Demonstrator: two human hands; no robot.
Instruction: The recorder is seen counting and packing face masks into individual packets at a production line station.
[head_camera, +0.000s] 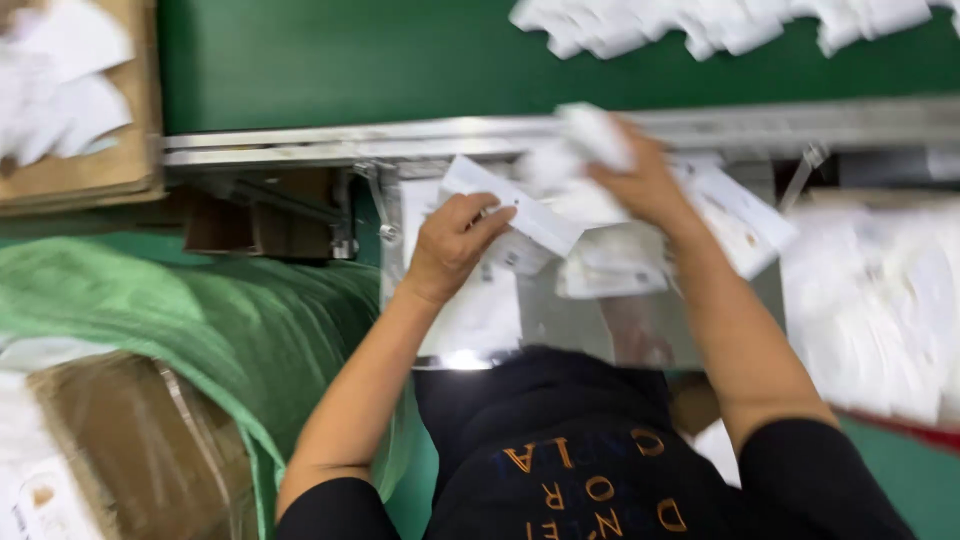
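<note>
1. White flat paper packets (600, 262) lie in a loose heap on a shiny metal tray (640, 330) just below the person's chest, and both bare hands work in that heap.
2. The left hand (452, 243) has its fingers curled closed around one long white rectangular packet (520, 210), which juts up and to the right from the grip.
3. The right hand (640, 185) is raised over the back of the tray, fingers closed on a blurred bunch of white packets (590, 140); motion blur hides how many it holds.
4. A dark green conveyor belt (400, 60) runs just beyond the tray, edged by a grey metal rail (350, 140), with more white packets (720, 25) at its far side.
5. A green woven sack (230, 320) sits at the left, near a brown cardboard box (130, 440).
6. Another pile of white packets (870, 310) lies to the right of the tray.
</note>
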